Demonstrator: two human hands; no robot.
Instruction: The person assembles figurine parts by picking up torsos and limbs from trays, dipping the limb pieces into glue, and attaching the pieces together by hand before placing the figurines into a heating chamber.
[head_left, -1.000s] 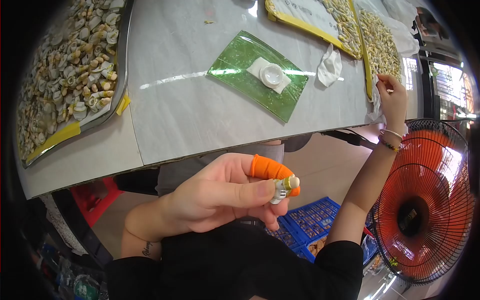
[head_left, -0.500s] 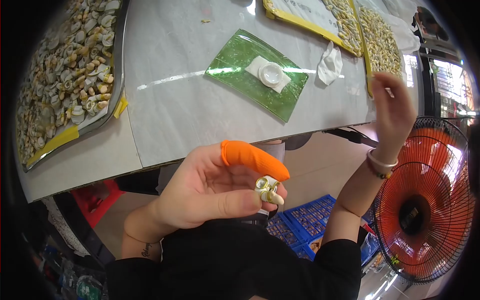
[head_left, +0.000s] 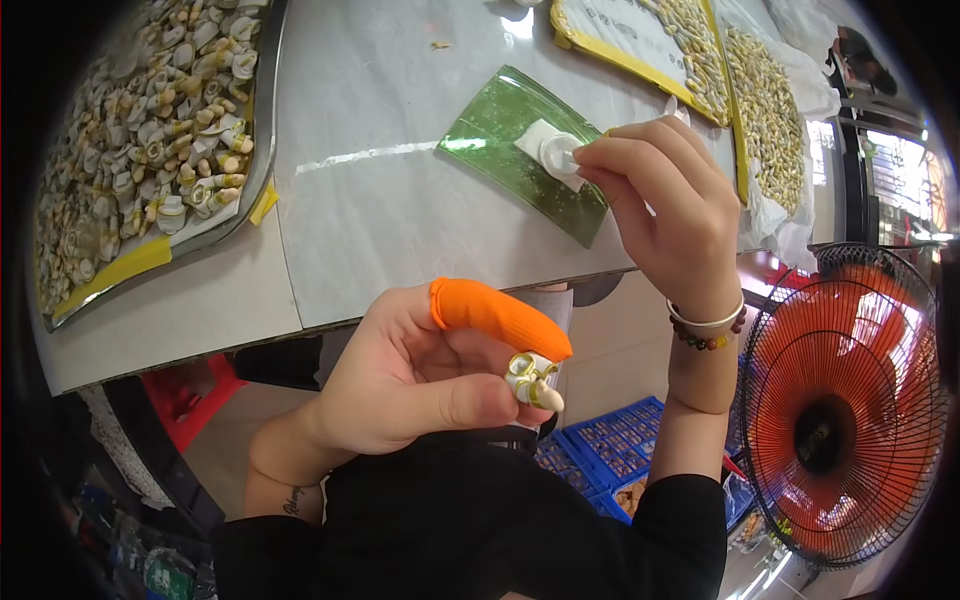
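My left hand (head_left: 400,375), an orange finger cot on its index finger, pinches a small white figure-like piece with gold-green trim (head_left: 533,382) between thumb and fingers. The piece has a ring-shaped opening and a rounded cream end. Over the table, my right hand (head_left: 675,200) has its thumb and index fingertips pinched together at the rim of a small round white dish (head_left: 558,153). Whatever sits between those fingertips is too small to make out. Beneath the dish lies a folded white pad (head_left: 535,138), on a green glass plate (head_left: 500,130).
A tray at the left (head_left: 160,252) holds many small white and cream pieces. Two yellow-edged trays (head_left: 655,78) of small pieces stand at the back right. A red-orange fan (head_left: 820,440) is at the right. Blue crates (head_left: 610,440) sit below the table edge.
My right hand has come left from beside the right-hand trays to the white dish, its fingertips now at the rim. My left hand keeps hold of the small piece, nearly unmoved.
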